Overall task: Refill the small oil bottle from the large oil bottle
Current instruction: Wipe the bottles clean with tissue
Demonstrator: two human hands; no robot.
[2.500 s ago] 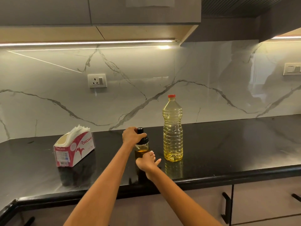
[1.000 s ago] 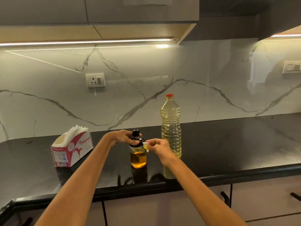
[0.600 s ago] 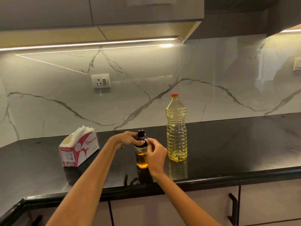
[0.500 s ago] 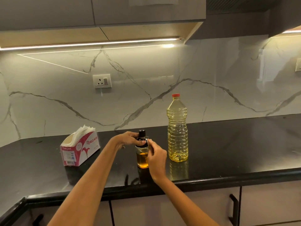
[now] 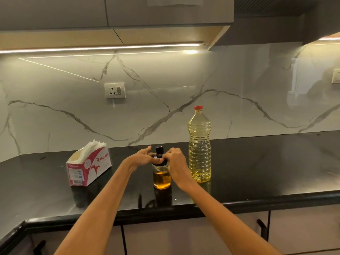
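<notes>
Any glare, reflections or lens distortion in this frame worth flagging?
Head view: LED strip glares on the glossy marble backsplash; black countertop mirrors the small oil bottle; wide-angle lens bows the counter edge; focus is sharp.

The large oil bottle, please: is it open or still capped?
Capped: the large oil bottle stands upright, its red cap on.

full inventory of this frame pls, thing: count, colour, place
small oil bottle: 1, clear with amber oil, black top, front centre of countertop
large oil bottle: 1, clear with pale yellow oil, red cap on, just right of the small one
tissue box: 1, red and white, left on countertop
countertop: 1, black
wall socket: 1, white, marble backsplash
left hand: 1, on small bottle's black top
right hand: 1, on the same top, opposite side
</notes>
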